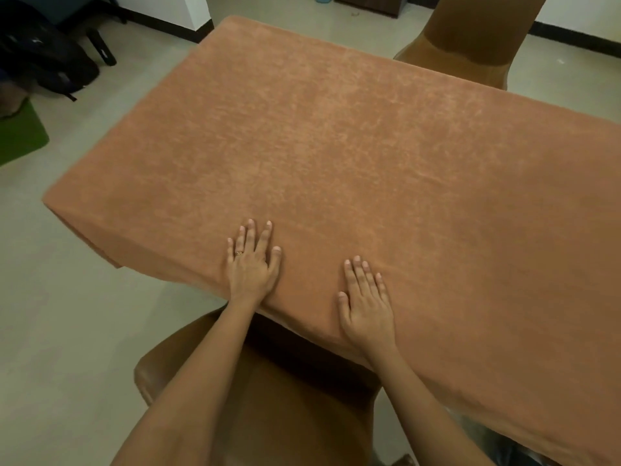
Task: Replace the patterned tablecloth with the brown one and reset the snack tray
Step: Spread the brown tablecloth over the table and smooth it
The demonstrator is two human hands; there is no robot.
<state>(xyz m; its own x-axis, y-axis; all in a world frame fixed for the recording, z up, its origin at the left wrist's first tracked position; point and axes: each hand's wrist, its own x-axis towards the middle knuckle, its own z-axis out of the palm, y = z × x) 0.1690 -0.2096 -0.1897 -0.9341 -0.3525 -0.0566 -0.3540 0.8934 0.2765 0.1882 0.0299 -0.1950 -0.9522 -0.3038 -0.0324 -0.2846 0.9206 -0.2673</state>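
Brown cloth (336, 146) is on the table, covers the whole top as far as visible, hangs over the near edge and the left corner; surface looks flat, only faint creases near the hands. Left hand (252, 264) lies palm down on the cloth close to the near edge, fingers spread and straight, ring on one finger, gripping nothing. Right hand (366, 307) also palm down on the cloth, just beside the edge, fingers out flat and close together, nothing held. Hands are apart from each other, both touching fabric. Looks like a smoothing/pressing step, judging from flat palms. Patterned cloth: not in view anywhere, so prob already taken off, can't tell where it went. Snack tray: not in view either, not on the table top that shows; right end of table runs out of frame so can't rule out that bit. Progress est.: cloth swap basically done, maybe a last bit of smoothing or squaring the overhang left; tray reset not yet done, that's the main remaining part, i.e. fetch tray and put it on the cloth w/ its snacks. Near chair (268, 398) sits under the arms at the near edge, 2nd chair (470, 45) at the far side, both brown. Dark bag (43, 62) and green mat (20, 136) on the floor at left, well apart from the table, not task-relevant. Risk: plush cloth may shift or ruck if the tray gets slid rather than set down.
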